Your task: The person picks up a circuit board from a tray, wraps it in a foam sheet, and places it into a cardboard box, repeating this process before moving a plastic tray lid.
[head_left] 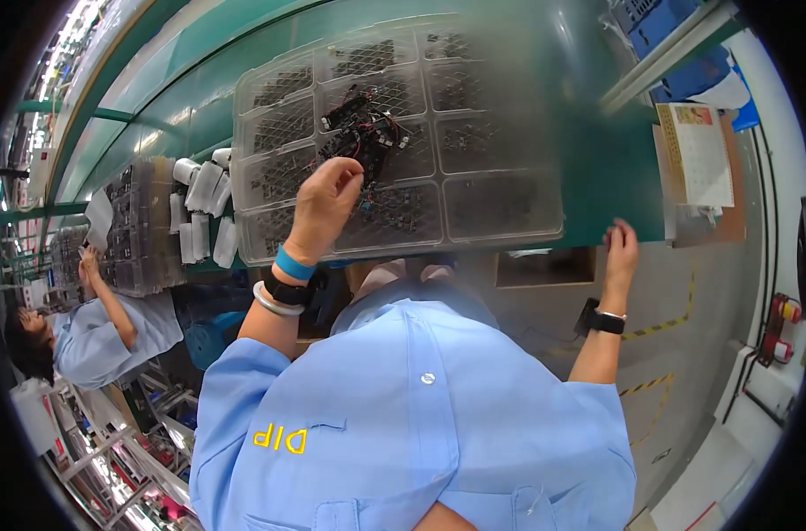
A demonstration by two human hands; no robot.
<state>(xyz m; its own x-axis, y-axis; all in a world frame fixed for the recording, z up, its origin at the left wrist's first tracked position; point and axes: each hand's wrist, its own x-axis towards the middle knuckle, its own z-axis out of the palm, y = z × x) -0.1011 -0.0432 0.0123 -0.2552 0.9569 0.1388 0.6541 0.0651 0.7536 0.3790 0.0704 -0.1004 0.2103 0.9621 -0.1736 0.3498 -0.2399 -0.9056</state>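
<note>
A clear plastic compartment tray lies across the green work table, its sections filled with many small dark parts. On top of it sits a tangled pile of black parts with red and black wires and small white connectors. My left hand is at the near edge of this pile, thumb and fingers pinched together. Whatever is between those fingertips, if anything, is too small to make out. Beyond the table's near right edge, my right hand hangs apart from the tray, fingers loosely bent, with nothing visible in it.
White wrapped bundles lie left of the tray, beside stacked clear trays. A co-worker in light blue reaches toward that stack. A clipboard with papers and blue bins are at the right. Yellow-black tape marks the floor.
</note>
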